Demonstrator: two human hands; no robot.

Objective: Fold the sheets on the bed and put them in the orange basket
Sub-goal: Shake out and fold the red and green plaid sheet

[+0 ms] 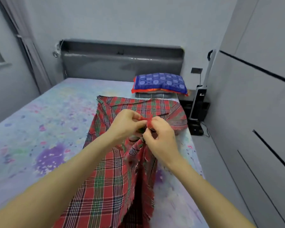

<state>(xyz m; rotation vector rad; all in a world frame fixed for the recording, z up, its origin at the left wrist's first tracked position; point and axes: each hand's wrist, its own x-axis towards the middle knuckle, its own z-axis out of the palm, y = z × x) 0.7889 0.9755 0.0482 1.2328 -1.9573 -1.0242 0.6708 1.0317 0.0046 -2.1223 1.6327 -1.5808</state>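
A red plaid sheet (pixel 105 183) with green and white lines lies lengthwise on the right half of the bed (pixel 39 129). Its middle is lifted and bunched between my hands. My left hand (pixel 127 124) pinches a gathered red edge of the sheet from the left. My right hand (pixel 160 137) pinches the same bunch from the right, fingers curled round the fabric. Both hands meet above the sheet's centre. The far part of the sheet lies flat toward the pillow. No orange basket is in view.
A blue patterned pillow (pixel 160 83) sits on folded cloths at the head of the bed, below the grey headboard (pixel 122 63). A vacuum cleaner (pixel 198 102) stands by a dark nightstand on the right. Grey wardrobe doors (pixel 253 112) line the right side.
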